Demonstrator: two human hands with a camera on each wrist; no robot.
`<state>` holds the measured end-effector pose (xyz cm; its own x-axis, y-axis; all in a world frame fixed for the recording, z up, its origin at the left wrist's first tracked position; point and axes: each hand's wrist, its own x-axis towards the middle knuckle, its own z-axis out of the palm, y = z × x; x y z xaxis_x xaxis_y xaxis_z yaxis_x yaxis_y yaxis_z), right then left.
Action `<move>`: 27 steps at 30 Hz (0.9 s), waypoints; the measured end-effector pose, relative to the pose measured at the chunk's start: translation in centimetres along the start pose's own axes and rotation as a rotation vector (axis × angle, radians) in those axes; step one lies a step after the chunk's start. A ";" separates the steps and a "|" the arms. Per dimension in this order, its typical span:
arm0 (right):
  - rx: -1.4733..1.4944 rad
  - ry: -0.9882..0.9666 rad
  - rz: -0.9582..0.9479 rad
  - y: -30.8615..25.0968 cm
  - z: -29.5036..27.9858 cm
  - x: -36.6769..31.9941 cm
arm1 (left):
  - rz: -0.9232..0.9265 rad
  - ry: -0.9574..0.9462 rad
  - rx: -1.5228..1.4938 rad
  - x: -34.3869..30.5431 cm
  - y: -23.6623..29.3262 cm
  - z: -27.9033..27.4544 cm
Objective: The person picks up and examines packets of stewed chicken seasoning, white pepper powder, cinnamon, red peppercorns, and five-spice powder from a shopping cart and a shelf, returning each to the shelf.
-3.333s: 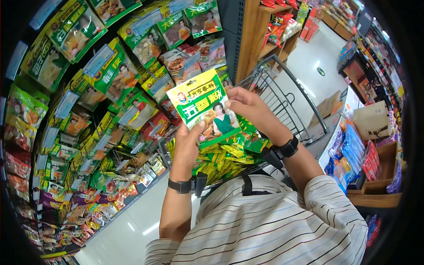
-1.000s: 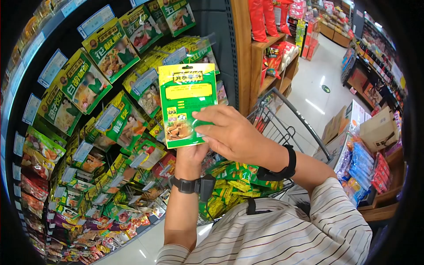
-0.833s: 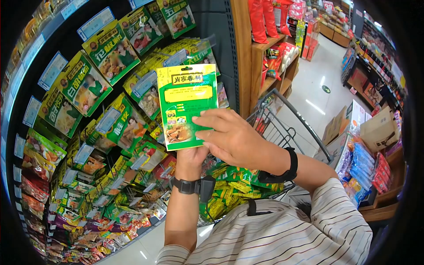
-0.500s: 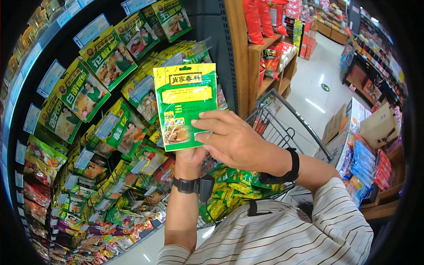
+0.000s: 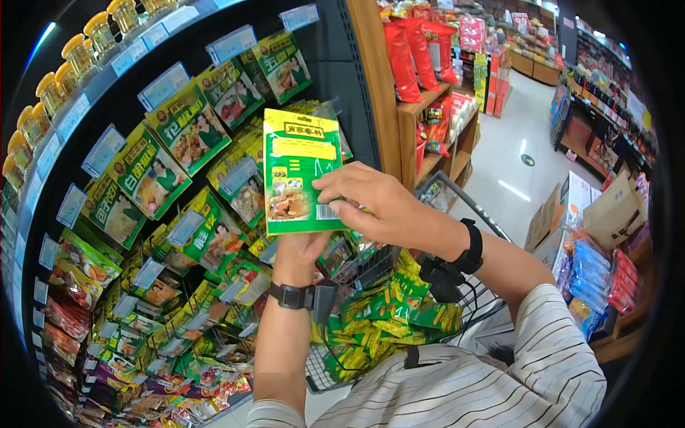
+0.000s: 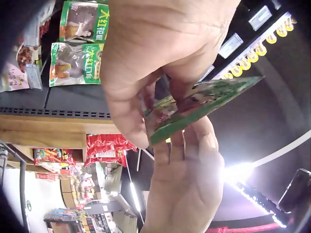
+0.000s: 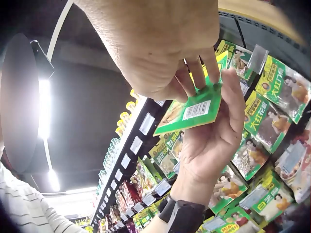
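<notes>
In the head view a green and yellow packet of five-spice powder [image 5: 300,160] is held up in front of the chest, its printed back toward me. My left hand [image 5: 305,251] grips it from below and behind, mostly hidden by it. The right wrist view shows the left fingers [image 7: 234,99] wrapping one side edge, near the barcode [image 7: 197,110]. Across the lower right of the packet's back lies my right hand [image 5: 371,203], its fingertips touching the surface. Seen from the left wrist, the right hand's fingers [image 6: 192,138] rest along the packet's face.
Hanging spice packets [image 5: 189,128] fill the rack at left, with yellow-lidded jars [image 5: 100,39] above. Below the hands, a wire shopping cart [image 5: 481,285] holds a heap of similar packets [image 5: 396,307]. Red bags [image 5: 403,60] stand on a wooden shelf; cardboard boxes [image 5: 614,210] are at right.
The packet has been turned from its front to its back since the earliest frame. My right hand moved from its top edge onto its lower right. The view has lately shifted, showing more jars.
</notes>
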<state>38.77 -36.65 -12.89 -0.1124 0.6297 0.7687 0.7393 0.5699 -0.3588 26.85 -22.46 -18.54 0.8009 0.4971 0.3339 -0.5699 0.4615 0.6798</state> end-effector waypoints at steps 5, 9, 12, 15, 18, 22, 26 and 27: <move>0.224 -0.012 0.114 0.1 -2.1 2.1 | -0.016 0.023 0.164 2.4 2.9 3.4; 0.448 0.007 0.317 0.5 -4.2 4.4 | -0.007 0.016 0.381 4.9 6.3 2.7; 0.671 0.144 0.467 2.2 -4.8 5.8 | 0.206 0.088 0.584 7.4 7.6 4.0; 0.578 0.135 0.586 4.5 -5.6 6.8 | 0.241 0.080 0.642 8.1 8.7 5.2; 0.674 0.189 0.588 6.7 -5.9 7.8 | 0.203 0.070 0.605 9.4 8.8 4.1; 0.724 0.198 0.648 9.2 -6.5 9.5 | 0.061 0.028 0.627 10.0 9.3 4.5; 0.608 0.056 0.687 11.8 -8.0 11.2 | 0.049 0.064 0.744 11.2 10.9 3.3; 0.588 0.055 0.649 12.5 -8.6 11.9 | 0.072 0.062 0.717 11.3 11.2 3.5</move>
<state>52.42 -26.57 -3.70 0.2550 0.9064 0.3369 0.1822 0.2971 -0.9373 30.15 -14.23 -4.86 0.7420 0.5588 0.3704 -0.3428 -0.1586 0.9259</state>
